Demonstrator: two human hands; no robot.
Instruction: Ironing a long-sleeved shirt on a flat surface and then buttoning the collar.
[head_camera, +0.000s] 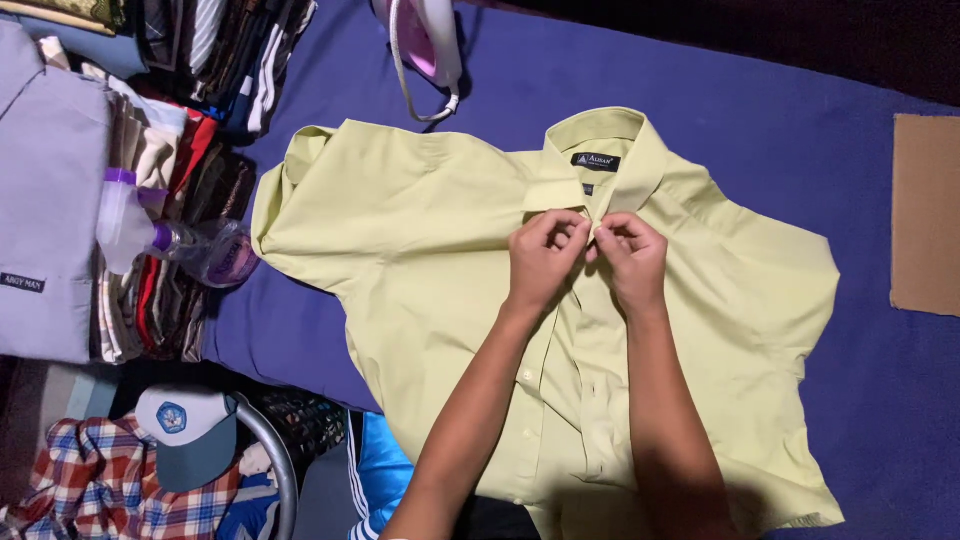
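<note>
While the left hand and right hand pinched the top button placket of the shirt, spread flat at frame centre, a tug could have skewed the collar or creased the cloth.

Shirt is lying flat on the ironing surface, collar away from the person. Both hands, left hand and right hand, are sitting side by side just below the collar. Iron beyond shirt; folded clothes stack, bottle left; cap near-left.
</note>
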